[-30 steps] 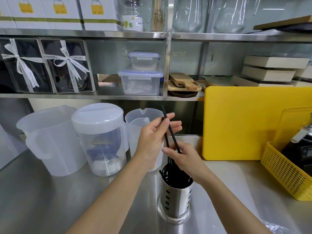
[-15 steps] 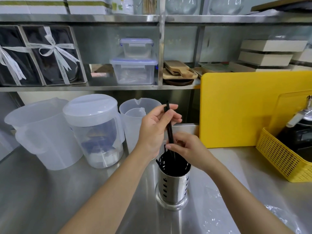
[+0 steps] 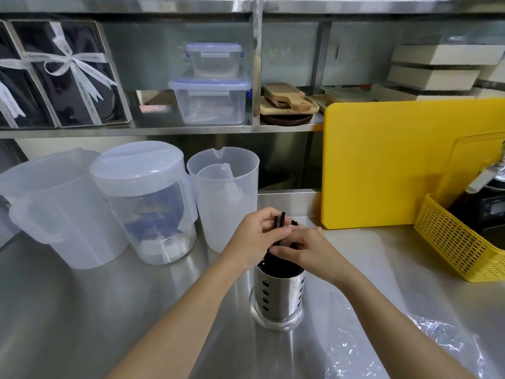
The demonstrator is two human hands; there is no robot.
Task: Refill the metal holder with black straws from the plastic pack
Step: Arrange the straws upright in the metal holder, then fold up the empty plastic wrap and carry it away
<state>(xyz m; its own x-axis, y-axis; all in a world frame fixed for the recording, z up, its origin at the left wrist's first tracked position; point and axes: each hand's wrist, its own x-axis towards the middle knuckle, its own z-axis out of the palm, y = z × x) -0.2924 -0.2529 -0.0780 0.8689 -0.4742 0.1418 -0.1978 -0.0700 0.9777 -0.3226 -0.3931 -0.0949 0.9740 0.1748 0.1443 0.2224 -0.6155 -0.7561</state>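
Plastic pack (image 3: 426, 340) lies crumpled and clear on the steel desk (image 3: 82, 310) nearest the camera, beside the perforated metal holder (image 3: 277, 294). Above its rim, left hand (image 3: 255, 236) and right hand (image 3: 306, 248) pinch thin black straws (image 3: 281, 222), probably light, stiff and slippery, best gripped mid-length. Translucent jugs (image 3: 222, 198) stand behind.

Both hands' grip, left hand (image 3: 255, 236) and right hand (image 3: 306, 251), on black straws (image 3: 281, 224) (upright) above metal holder (image 3: 277, 294).
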